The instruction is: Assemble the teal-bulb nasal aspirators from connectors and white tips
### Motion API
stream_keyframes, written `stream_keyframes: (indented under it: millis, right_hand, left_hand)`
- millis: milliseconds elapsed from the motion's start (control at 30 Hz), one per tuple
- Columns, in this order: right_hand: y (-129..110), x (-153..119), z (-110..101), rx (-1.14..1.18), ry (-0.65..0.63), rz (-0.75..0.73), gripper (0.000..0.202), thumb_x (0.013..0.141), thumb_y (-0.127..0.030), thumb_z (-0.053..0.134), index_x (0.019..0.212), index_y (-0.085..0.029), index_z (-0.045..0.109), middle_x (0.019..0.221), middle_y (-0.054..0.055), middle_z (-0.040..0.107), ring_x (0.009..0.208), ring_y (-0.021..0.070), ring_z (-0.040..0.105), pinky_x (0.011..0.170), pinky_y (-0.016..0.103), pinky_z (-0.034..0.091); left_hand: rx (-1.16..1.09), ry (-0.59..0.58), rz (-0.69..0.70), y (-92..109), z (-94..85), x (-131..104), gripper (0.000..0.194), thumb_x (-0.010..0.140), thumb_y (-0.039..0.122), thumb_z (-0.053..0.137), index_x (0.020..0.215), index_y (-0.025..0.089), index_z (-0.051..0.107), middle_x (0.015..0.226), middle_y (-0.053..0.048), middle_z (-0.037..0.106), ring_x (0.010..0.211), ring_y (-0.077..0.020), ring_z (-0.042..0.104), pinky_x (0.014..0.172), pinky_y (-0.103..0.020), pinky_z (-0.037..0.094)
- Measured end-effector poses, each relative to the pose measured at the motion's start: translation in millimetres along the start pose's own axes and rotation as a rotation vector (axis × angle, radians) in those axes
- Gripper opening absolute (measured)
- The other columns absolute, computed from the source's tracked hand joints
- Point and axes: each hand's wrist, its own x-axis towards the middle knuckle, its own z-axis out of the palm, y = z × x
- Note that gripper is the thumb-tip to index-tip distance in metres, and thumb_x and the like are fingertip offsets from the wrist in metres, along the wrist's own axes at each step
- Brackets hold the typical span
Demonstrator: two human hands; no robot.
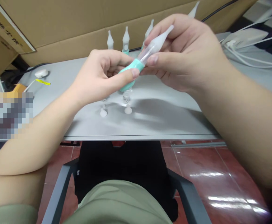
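1. Table is backed by cardboard; a chair is placed at its front edge.
2. White cables are bunched at the right.
3. The hands are held close together above the table, both clamped on one device: its teal base is gripped by the left hand, its clear tube by the right hand, and its white tip is tilted up to the right.
4. Other devices are stood near the cardboard, partly hidden by the hands.
5. Small clear pieces are laid on the table, below the held device.
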Motion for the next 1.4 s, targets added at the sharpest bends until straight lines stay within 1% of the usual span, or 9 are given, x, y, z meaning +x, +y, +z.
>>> stream_keyframes:
  millis: [133, 300, 533, 700, 833, 1100, 1233, 1367, 1400]
  right_hand:
    - [-0.7, -1.5, 2.4, -0.085, -0.005, 0.011, 0.033, 0.075, -0.005, 0.104, 0.094, -0.029, 0.092, 0.088, -0.002, 0.085, 0.08, 0.0202, 0.081, 0.079, 0.036, 0.076]
    - [-1.9, -2.7, 2.9, -0.179, -0.004, 0.039, 0.021, 0.081, -0.015, 0.109, 0.095, -0.028, 0.099, 0.08, -0.001, 0.086, 0.066, 0.0185, 0.078, 0.064, 0.034, 0.068]
    - [-3.0, -1.4, -5.0, -0.207, -0.068, 0.091, 0.027, 0.086, -0.033, 0.123, 0.099, -0.028, 0.1, 0.086, 0.0, 0.091, 0.071, 0.0178, 0.083, 0.07, 0.03, 0.074]
    - [-7.1, -1.0, -6.0, -0.145, -0.139, 0.118, 0.024, 0.087, -0.029, 0.123, 0.1, -0.03, 0.102, 0.09, -0.001, 0.092, 0.074, 0.0148, 0.083, 0.073, 0.026, 0.077]
    - [-7.4, -0.7, -5.1, -0.095, -0.157, 0.136, 0.021, 0.091, -0.025, 0.12, 0.1, -0.028, 0.101, 0.09, -0.002, 0.092, 0.075, 0.0144, 0.084, 0.074, 0.025, 0.078]
    - [-9.5, -4.1, 0.0, -0.019, -0.16, 0.147, 0.012, 0.105, -0.007, 0.101, 0.104, -0.018, 0.096, 0.089, 0.0, 0.091, 0.075, 0.0129, 0.085, 0.074, 0.022, 0.076]
    - [-10.9, -3.1, -1.8, -0.018, -0.174, 0.167, 0.01, 0.108, -0.011, 0.102, 0.105, -0.018, 0.096, 0.09, 0.001, 0.091, 0.075, 0.0136, 0.085, 0.076, 0.023, 0.077]
    - [-9.7, -2.6, -3.6, -0.016, -0.186, 0.183, 0.01, 0.11, -0.013, 0.103, 0.108, -0.017, 0.094, 0.091, 0.002, 0.091, 0.076, 0.0136, 0.085, 0.078, 0.024, 0.078]
    - [-9.4, -2.6, -3.6, -0.009, -0.188, 0.185, 0.01, 0.11, -0.013, 0.102, 0.108, -0.016, 0.093, 0.09, 0.002, 0.09, 0.075, 0.0134, 0.085, 0.078, 0.023, 0.078]
  left_hand:
    - [0.006, -0.01, -0.032, 11.9, -1.7, 2.1, 0.042, 0.114, 0.064, 0.08, 0.117, 0.024, 0.092, 0.103, -0.008, 0.087, 0.087, -0.0235, 0.072, 0.075, -0.043, 0.054]
    - [0.063, 0.045, -0.007, 14.4, -3.8, 4.7, 0.039, 0.114, 0.064, 0.082, 0.109, 0.026, 0.088, 0.11, -0.006, 0.093, 0.094, -0.0231, 0.072, 0.079, -0.044, 0.058]
    - [-0.065, 0.102, -0.05, 7.1, 2.2, 4.2, 0.041, 0.107, 0.064, 0.098, 0.1, 0.025, 0.092, 0.084, -0.004, 0.083, 0.072, -0.0204, 0.069, 0.066, -0.038, 0.047]
    - [-0.263, 0.067, -0.036, -7.9, 3.2, 11.9, 0.038, 0.099, 0.06, 0.11, 0.1, 0.024, 0.096, 0.083, -0.004, 0.083, 0.068, -0.0185, 0.064, 0.064, -0.039, 0.046]
    - [-0.314, 0.008, 0.008, -22.6, 3.1, 16.3, 0.039, 0.099, 0.062, 0.11, 0.103, 0.026, 0.098, 0.084, -0.004, 0.084, 0.067, -0.0168, 0.06, 0.062, -0.038, 0.044]
    - [-0.409, 0.054, 0.031, 1.6, 2.2, 5.8, 0.04, 0.099, 0.061, 0.116, 0.096, 0.024, 0.1, 0.084, -0.004, 0.085, 0.068, -0.0154, 0.066, 0.065, -0.035, 0.047]
    - [-0.43, 0.047, 0.054, -8.6, 1.8, 11.2, 0.049, 0.099, 0.068, 0.115, 0.091, 0.023, 0.098, 0.084, -0.005, 0.087, 0.068, -0.0153, 0.067, 0.063, -0.034, 0.048]
    - [-0.485, -0.053, 0.081, -20.1, 2.7, 18.6, 0.055, 0.083, 0.076, 0.122, 0.091, 0.026, 0.099, 0.08, -0.004, 0.087, 0.061, -0.014, 0.063, 0.052, -0.033, 0.044]
    - [-0.485, -0.025, 0.084, -19.6, 2.8, 18.7, 0.055, 0.085, 0.075, 0.121, 0.089, 0.026, 0.098, 0.08, -0.004, 0.087, 0.061, -0.014, 0.064, 0.053, -0.033, 0.046]
